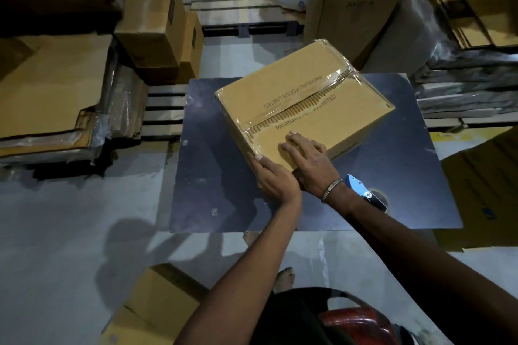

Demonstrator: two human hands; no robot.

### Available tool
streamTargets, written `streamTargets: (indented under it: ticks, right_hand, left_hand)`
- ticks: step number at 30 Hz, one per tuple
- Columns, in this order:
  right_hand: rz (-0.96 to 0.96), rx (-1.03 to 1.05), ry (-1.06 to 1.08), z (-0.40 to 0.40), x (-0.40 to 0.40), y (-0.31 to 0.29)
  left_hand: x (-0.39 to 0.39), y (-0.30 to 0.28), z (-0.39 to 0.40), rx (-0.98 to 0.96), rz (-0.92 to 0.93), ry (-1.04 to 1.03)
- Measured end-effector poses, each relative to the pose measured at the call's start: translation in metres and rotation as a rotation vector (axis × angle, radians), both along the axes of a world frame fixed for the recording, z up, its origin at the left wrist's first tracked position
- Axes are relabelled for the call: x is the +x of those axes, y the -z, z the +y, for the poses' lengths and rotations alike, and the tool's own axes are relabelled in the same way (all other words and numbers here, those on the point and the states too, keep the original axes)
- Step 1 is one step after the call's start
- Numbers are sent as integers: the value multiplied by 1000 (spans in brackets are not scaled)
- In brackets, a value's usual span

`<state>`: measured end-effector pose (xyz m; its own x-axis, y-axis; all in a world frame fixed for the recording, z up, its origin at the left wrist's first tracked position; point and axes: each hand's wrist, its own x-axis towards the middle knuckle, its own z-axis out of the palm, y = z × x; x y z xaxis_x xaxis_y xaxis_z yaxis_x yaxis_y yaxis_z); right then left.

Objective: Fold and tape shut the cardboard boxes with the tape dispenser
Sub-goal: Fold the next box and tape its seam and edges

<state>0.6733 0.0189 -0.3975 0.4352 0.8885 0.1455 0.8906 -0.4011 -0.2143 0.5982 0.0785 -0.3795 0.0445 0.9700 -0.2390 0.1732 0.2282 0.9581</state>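
Cardboard box (302, 103) under my fingers (291, 145): tan-brown, dark printed lettering, clear glossy tape over a ribbed seam. Surface (224, 176): dark slate grey, faint pale specks. Tape dispenser (364, 190) at 4 o'clock of the box: blue with shiny metal. Floor (70, 218): pale grey. My wrist bracelet (332, 189): silver.

Box (302, 109): matt brown cardboard, seam covered with glossy clear tape (297, 108). Bench (213, 176): dark, smooth, dull surface. Tape dispenser (361, 190): shiny metal plate. Bracelet (332, 189): polished metal
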Motion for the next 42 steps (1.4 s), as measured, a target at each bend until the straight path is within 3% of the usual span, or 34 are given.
streamTargets:
  ticks: [2, 5, 7, 10, 13, 19, 26, 30, 33, 35, 40, 42]
  right_hand:
    - [12, -19, -2, 2, -1, -2]
    - [21, -37, -12, 0, 2, -5]
    - [49, -76, -27, -2, 4, -7]
    - [70, -125, -37, -2, 5, -13]
    - [74, -151, -27, -1, 7, -15]
    - [65, -194, -22, 0, 5, -16]
    - [62, -197, -18, 0, 3, -21]
    - [59, -196, -8, 0, 1, -23]
    - [57, -187, 12, 0, -1, -21]
    - [47, -170, 27, 2, -1, -20]
    - [13, -130, 31, 3, -3, -18]
    - [13, -111, 39, 5, -5, -17]
  left_hand:
    - [3, 4, 9, -88, -4, -52]
    - [-6, 12, 16, -64, -28, 62]
    - [-29, 38, 21, 78, 8, 286]
    - [-68, 69, 52, 320, 202, 713]
    - [-91, 64, 85, 532, 377, 979]
    - [-85, 30, 115, 747, 462, 1093]
    - [-83, 38, 119, 757, 462, 1096]
    - [-85, 48, 117, 589, 564, 1097]
    - [-94, 44, 110, 528, 519, 1113]
    - [-87, 30, 98, 369, 382, 1034]
    - [-19, -8, 73, -357, -163, 543]
    - [-5, -14, 74, -610, -348, 466]
